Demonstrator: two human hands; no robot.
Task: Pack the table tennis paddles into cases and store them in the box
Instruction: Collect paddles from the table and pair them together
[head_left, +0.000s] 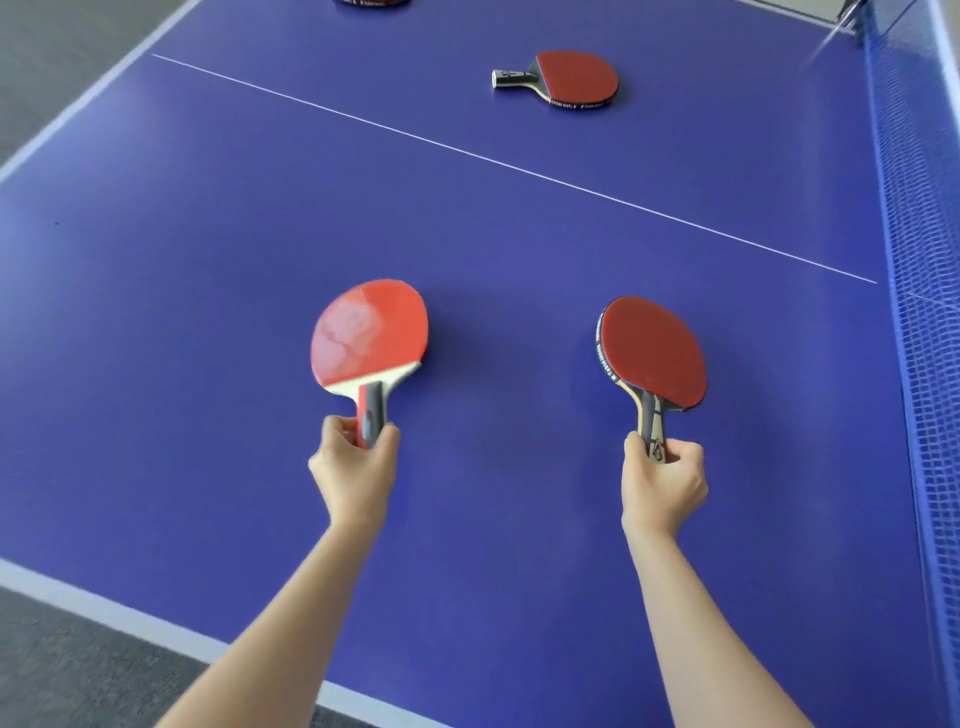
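Red paddles (369, 332) in both hands (353, 467)

Bright red paddle (369, 332): glossy rubber, pale wood at neck, red-grey handle; held above table (208, 260), face up, blade pointing away, handle end gripped in left hand (356, 462).
Dark red paddle (654, 353): lettered black edge tape, wood-and-black handle; same pose, gripped in right hand (665, 478).
Third paddle (576, 78): dark red, flat on table farther off, handle pointing left.
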